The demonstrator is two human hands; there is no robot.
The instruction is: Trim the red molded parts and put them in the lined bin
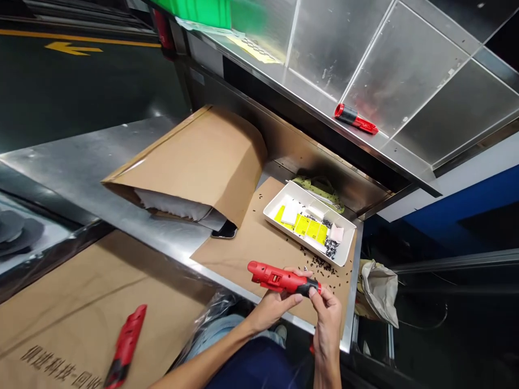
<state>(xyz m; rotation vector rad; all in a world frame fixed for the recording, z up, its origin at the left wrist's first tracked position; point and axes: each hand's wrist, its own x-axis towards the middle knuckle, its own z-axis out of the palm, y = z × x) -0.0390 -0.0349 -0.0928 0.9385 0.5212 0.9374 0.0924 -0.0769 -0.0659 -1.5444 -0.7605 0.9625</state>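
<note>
Red tool (279, 279): held level just above the near right edge of the counter (81, 162), its black end (308, 288) pointing right.
Left hand (272, 306): curled under the red body from below, thumb on the near side, carrying the weight.
Right hand (326, 313): thumb and fingertips pinched together on the black end.
Grip advice: in my judgement the left hand should stay the steady one and only the right fingertips should work. A light pinch looks enough for so small a part.
Height advice: holding it low over the cardboard sheet (251, 248) seems wise, so that a dropped piece lands there and not off the counter edge.
Loose screws (320, 265): scattered on the cardboard just beyond the hands, and likely to roll if brushed.
White tray (350, 243): beyond the screws, holding yellow and white packets and more small dark parts.
Paper bag (203, 162): far left, lying on its side, with a phone (224, 232) partly under it.
Other red tools: one on the far right shelf (356, 119), one on the near left cardboard (125, 346).
</note>
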